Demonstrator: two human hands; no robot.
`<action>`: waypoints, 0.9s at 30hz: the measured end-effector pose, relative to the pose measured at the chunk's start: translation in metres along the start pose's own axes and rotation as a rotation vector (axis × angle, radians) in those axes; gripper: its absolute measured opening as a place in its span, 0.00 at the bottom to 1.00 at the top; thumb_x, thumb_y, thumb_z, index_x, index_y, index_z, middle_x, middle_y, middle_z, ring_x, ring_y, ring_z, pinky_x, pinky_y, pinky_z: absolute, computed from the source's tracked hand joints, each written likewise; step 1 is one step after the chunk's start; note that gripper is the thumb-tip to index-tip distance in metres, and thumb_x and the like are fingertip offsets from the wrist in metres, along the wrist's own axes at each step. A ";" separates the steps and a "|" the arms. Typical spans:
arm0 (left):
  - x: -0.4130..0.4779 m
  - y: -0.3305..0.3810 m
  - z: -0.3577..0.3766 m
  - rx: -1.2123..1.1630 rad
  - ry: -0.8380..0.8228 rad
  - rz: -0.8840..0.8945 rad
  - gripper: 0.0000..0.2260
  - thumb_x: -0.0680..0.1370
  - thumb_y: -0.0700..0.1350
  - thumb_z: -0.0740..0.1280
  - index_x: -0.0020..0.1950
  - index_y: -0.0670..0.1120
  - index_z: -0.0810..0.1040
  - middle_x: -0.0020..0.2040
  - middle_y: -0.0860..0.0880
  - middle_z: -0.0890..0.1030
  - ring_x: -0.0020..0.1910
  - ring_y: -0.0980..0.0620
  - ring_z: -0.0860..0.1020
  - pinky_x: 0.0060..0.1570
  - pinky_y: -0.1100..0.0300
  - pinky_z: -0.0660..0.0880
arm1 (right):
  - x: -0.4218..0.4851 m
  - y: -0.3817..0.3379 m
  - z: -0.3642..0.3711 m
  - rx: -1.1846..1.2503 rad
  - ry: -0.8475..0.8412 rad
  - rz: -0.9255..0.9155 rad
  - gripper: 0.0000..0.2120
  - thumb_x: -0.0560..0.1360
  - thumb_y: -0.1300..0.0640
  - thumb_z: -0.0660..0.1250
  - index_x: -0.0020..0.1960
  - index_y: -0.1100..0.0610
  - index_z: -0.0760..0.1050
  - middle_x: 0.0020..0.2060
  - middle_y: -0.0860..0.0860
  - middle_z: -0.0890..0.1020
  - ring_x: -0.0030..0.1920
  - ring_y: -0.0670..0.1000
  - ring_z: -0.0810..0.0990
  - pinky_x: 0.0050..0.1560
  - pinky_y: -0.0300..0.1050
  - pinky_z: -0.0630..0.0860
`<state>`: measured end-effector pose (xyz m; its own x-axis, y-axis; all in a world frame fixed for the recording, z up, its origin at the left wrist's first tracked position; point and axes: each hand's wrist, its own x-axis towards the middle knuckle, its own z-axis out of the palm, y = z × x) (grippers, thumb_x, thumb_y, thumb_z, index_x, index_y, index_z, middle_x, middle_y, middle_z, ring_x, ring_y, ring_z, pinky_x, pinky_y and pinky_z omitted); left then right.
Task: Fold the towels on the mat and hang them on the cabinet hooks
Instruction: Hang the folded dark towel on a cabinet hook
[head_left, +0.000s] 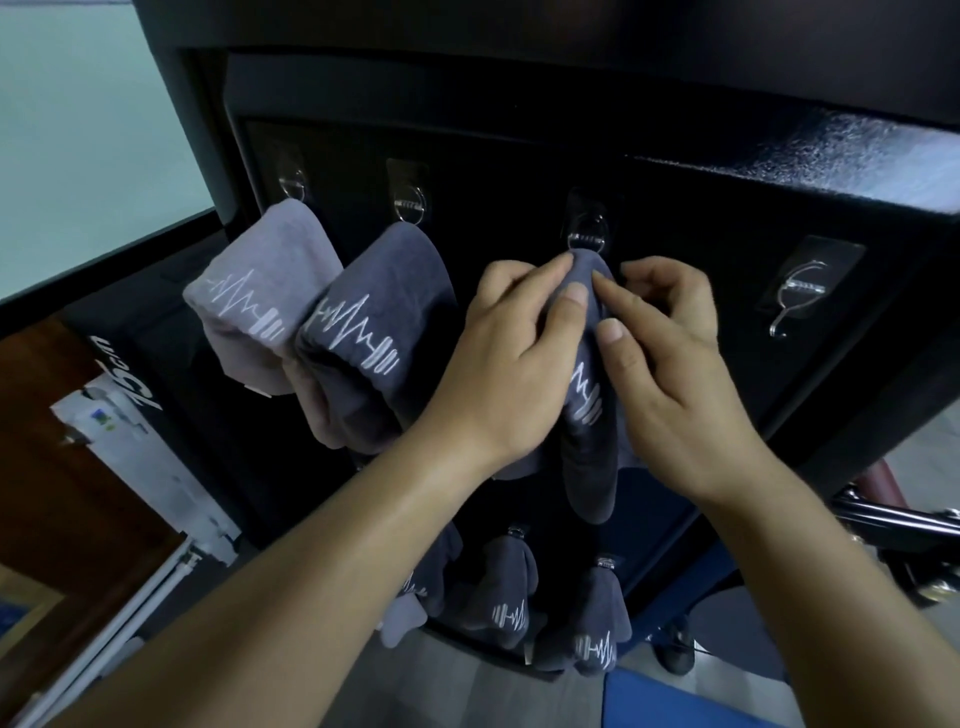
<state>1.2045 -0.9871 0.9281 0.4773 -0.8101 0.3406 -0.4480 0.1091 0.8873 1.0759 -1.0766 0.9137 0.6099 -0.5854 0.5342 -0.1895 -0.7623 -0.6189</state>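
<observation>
A dark grey folded towel (589, 457) with a white pulse logo hangs just under the third clear hook (586, 233) on the black cabinet (701, 218). My left hand (511, 364) pinches the towel's top from the left. My right hand (670, 374) pinches it from the right. Its top edge sits right below the hook's ring; whether it is on the hook I cannot tell. A pale lilac towel (254, 301) hangs from the first hook (292, 183), and a dark grey towel (358, 338) from the second hook (410, 200).
A fourth hook (797, 291) at the right holds nothing. Lower down, several more grey towels (506, 597) hang on a second row of hooks. A blue mat (670, 696) lies on the floor below. A white box (140, 457) leans at the left.
</observation>
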 end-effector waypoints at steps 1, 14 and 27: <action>0.000 -0.001 -0.001 0.008 -0.007 -0.002 0.20 0.85 0.53 0.56 0.77 0.51 0.69 0.69 0.59 0.67 0.68 0.65 0.68 0.68 0.69 0.65 | 0.000 0.002 0.000 -0.053 0.010 -0.009 0.24 0.82 0.47 0.56 0.74 0.54 0.70 0.65 0.45 0.66 0.69 0.44 0.64 0.71 0.36 0.61; -0.028 -0.032 0.011 0.067 -0.011 -0.100 0.28 0.78 0.69 0.46 0.78 0.66 0.57 0.77 0.65 0.60 0.78 0.61 0.54 0.78 0.51 0.52 | -0.025 0.021 0.005 0.118 -0.134 -0.011 0.29 0.81 0.42 0.54 0.79 0.54 0.61 0.75 0.44 0.62 0.77 0.44 0.59 0.75 0.41 0.61; -0.052 -0.040 0.013 -0.454 -0.068 -0.360 0.23 0.77 0.71 0.56 0.63 0.60 0.77 0.61 0.62 0.81 0.65 0.65 0.76 0.73 0.53 0.67 | -0.047 0.032 0.019 0.143 -0.085 0.029 0.28 0.82 0.43 0.53 0.79 0.53 0.60 0.80 0.44 0.57 0.79 0.44 0.53 0.78 0.51 0.54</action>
<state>1.1884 -0.9569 0.8706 0.4832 -0.8754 -0.0146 0.1098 0.0440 0.9930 1.0558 -1.0681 0.8574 0.6696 -0.5763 0.4685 -0.0997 -0.6949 -0.7122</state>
